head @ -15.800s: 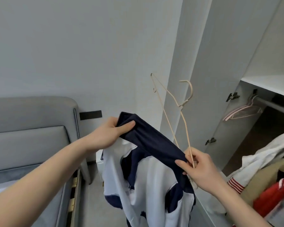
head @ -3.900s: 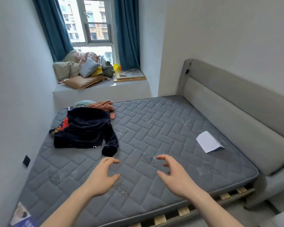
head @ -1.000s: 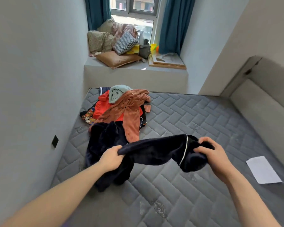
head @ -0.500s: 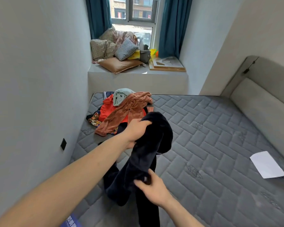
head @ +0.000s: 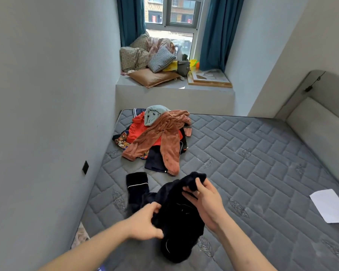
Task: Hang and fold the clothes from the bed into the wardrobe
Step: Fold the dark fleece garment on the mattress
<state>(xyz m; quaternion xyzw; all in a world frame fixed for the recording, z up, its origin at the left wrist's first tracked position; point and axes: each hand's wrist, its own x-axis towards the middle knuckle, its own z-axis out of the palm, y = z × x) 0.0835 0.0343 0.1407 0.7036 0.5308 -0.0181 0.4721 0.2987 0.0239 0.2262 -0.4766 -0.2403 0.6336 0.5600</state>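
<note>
Hands (left hand (head: 145, 222), right hand (head: 205, 202)) grip dark garment (head: 176, 216) above mattress (head: 252, 163).

Soft daylight from window (head: 173, 20); wide-angle bending at edges; hands slightly blurred

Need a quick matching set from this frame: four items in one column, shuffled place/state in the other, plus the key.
Items:
1. dark velvet garment
2. rust-brown garment
3. white paper
4. checked cushion

Places/states:
A. on the window ledge
B. gripped by left hand and right hand
C. lying flat on the mattress, near the headboard side
D. draped on top of the clothes pile

Pairs: 1-B, 2-D, 3-C, 4-A
</note>
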